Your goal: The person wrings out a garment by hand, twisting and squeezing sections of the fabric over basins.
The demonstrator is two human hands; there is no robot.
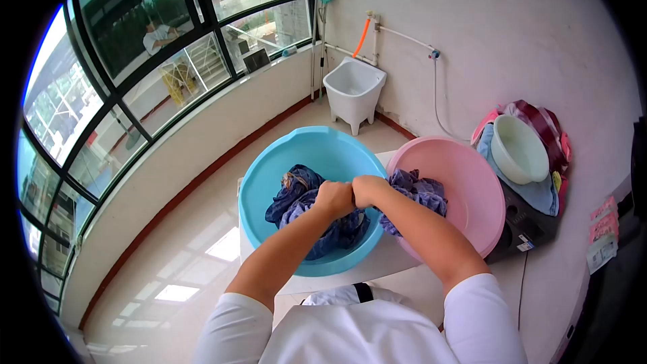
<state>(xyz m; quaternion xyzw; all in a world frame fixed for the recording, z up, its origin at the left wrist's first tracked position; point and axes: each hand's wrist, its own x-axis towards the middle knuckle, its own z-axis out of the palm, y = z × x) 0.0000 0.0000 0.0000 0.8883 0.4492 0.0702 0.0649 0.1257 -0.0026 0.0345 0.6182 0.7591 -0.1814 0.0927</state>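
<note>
Dark blue-purple patterned cloth (317, 210) lies bunched in a blue basin (269, 155). My left hand (335, 199) is closed on the cloth above the basin's right half. Right beside it, my right hand (370, 191) is also closed on cloth, near the basin's right rim. More purple patterned cloth (421, 192) hangs from under my right forearm over the left rim of a pink basin (475, 189). Both hands are close together, and the fingers are partly hidden.
A white mop sink (354, 87) stands by the far wall, with mops (318, 34) at its left. At the right, a pale green basin (520, 149) and piled clothes (539, 121) rest on a black machine (529, 226). Windows (168, 47) line the left side.
</note>
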